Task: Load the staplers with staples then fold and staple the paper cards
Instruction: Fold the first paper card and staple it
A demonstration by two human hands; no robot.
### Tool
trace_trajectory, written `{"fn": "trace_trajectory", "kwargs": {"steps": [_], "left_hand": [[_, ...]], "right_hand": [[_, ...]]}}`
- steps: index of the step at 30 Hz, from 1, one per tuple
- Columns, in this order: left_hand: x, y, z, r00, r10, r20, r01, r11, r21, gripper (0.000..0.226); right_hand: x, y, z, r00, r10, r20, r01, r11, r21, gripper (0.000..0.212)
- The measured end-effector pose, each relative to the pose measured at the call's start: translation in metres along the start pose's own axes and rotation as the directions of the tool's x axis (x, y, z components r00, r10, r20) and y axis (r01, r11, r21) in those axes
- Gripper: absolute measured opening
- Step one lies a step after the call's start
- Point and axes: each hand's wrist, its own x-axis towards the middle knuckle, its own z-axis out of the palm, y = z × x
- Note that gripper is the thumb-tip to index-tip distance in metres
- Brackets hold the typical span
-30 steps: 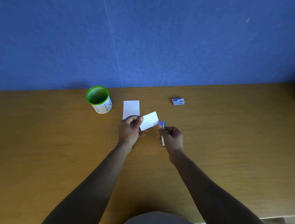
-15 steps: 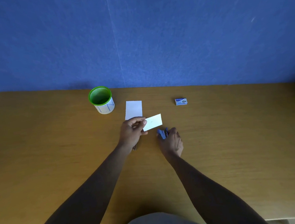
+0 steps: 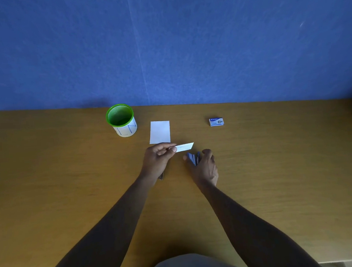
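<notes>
Left grip (image 3: pixel 157 160) pinches folded card (image 3: pixel 184 147); right grip (image 3: pixel 205 166) clasps blue stapler (image 3: pixel 193 158) on table (image 3: pixel 69 184)

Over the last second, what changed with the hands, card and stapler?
The right hand brought the blue stapler down from the card's edge to the table and now rests over it, fingers loosening. The left hand still pinches the folded card, now tipped flatter, nearly edge-on. Unchanged: the flat card, green cup and staple box.
</notes>
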Motion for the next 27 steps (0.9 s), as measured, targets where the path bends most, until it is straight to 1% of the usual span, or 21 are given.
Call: {"fn": "trace_trajectory", "kwargs": {"steps": [1, 3, 4, 6, 7, 8, 10, 13, 14, 16, 19, 21, 22, 24, 27], "left_hand": [[-0.001, 0.001, 0.001, 1.000, -0.003, 0.011, 0.003, 1.000, 0.002, 0.015], [-0.003, 0.001, 0.001, 1.000, 0.001, 0.028, 0.000, 1.000, -0.010, 0.017], [-0.003, 0.001, 0.001, 0.999, 0.004, 0.035, -0.004, 1.000, -0.014, 0.016], [-0.004, -0.001, 0.002, 0.997, 0.025, 0.067, -0.024, 1.000, -0.012, 0.015], [-0.005, -0.002, 0.003, 0.995, 0.047, 0.086, -0.047, 0.999, -0.003, 0.014], [-0.006, -0.004, 0.004, 0.992, 0.068, 0.103, -0.069, 0.998, 0.008, 0.014], [-0.008, -0.007, 0.005, 0.982, 0.115, 0.147, -0.121, 0.992, 0.030, 0.014], [-0.010, -0.010, 0.004, 0.971, 0.138, 0.197, -0.157, 0.984, 0.081, 0.015], [-0.010, -0.012, 0.003, 0.970, 0.138, 0.201, -0.161, 0.981, 0.105, 0.017], [-0.012, -0.011, 0.002, 0.970, 0.136, 0.200, -0.171, 0.971, 0.167, 0.023], [-0.016, -0.008, 0.002, 0.980, 0.104, 0.170, -0.130, 0.980, 0.148, 0.036], [-0.017, -0.005, 0.002, 0.991, 0.058, 0.117, -0.072, 0.990, 0.119, 0.036], [-0.016, -0.005, 0.002, 0.995, 0.042, 0.093, -0.054, 0.990, 0.131, 0.035], [-0.016, -0.006, 0.001, 0.996, 0.028, 0.083, -0.041, 0.986, 0.159, 0.036], [-0.016, -0.008, 0.001, 0.997, 0.016, 0.082, -0.029, 0.987, 0.156, 0.040]], "right_hand": [[-0.001, 0.001, -0.002, 0.999, 0.007, -0.034, -0.005, 0.998, 0.066, 0.061], [0.000, 0.005, -0.006, 0.996, 0.036, -0.081, -0.014, 0.966, 0.259, 0.047], [0.000, 0.006, -0.009, 0.996, 0.065, -0.057, -0.038, 0.925, 0.377, 0.045], [0.000, 0.006, -0.017, 0.990, 0.103, 0.099, -0.142, 0.798, 0.586, 0.058], [0.000, 0.005, -0.022, 0.977, 0.090, 0.191, -0.194, 0.737, 0.648, 0.061], [0.001, 0.003, -0.026, 0.962, 0.073, 0.264, -0.240, 0.693, 0.680, 0.060], [0.003, 0.000, -0.033, 0.930, 0.048, 0.364, -0.312, 0.627, 0.714, 0.049], [0.004, 0.000, -0.044, 0.898, -0.021, 0.439, -0.357, 0.546, 0.758, 0.018], [0.004, 0.002, -0.046, 0.895, -0.050, 0.443, -0.347, 0.544, 0.764, 0.014], [0.001, 0.004, -0.050, 0.897, -0.107, 0.429, -0.298, 0.572, 0.764, 0.018], [-0.001, 0.005, -0.053, 0.916, -0.150, 0.372, -0.198, 0.638, 0.744, 0.023], [-0.003, 0.005, -0.053, 0.925, -0.177, 0.337, -0.134, 0.678, 0.723, 0.022], [-0.004, 0.005, -0.053, 0.928, -0.189, 0.321, -0.103, 0.697, 0.710, 0.022], [-0.006, 0.004, -0.054, 0.932, -0.208, 0.297, -0.056, 0.727, 0.684, 0.022], [-0.008, 0.000, -0.054, 0.934, -0.220, 0.281, -0.021, 0.752, 0.658, 0.023]]}}
